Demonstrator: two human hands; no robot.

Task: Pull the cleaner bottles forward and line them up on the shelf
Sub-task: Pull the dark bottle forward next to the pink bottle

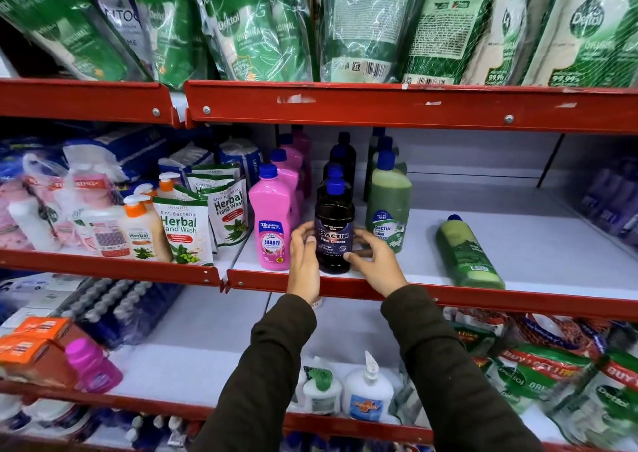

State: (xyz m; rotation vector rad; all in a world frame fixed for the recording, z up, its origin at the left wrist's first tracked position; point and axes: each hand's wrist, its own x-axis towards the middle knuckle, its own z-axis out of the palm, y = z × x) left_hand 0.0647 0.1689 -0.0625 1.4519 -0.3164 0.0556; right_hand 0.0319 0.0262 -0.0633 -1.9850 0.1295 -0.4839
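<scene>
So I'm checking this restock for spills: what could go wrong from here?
1. Both hands, left and right, clasp the dark bottle at the shelf lip; pulled further, it could tip off.
2. The pink bottle and upright green bottle stand close on either side; a knuckle could knock one over.
3. A green bottle lies on its side near the edge and may roll.

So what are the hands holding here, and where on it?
Both hands, left and right, clasp the dark Bactin bottle by its lower labelled body.
</scene>
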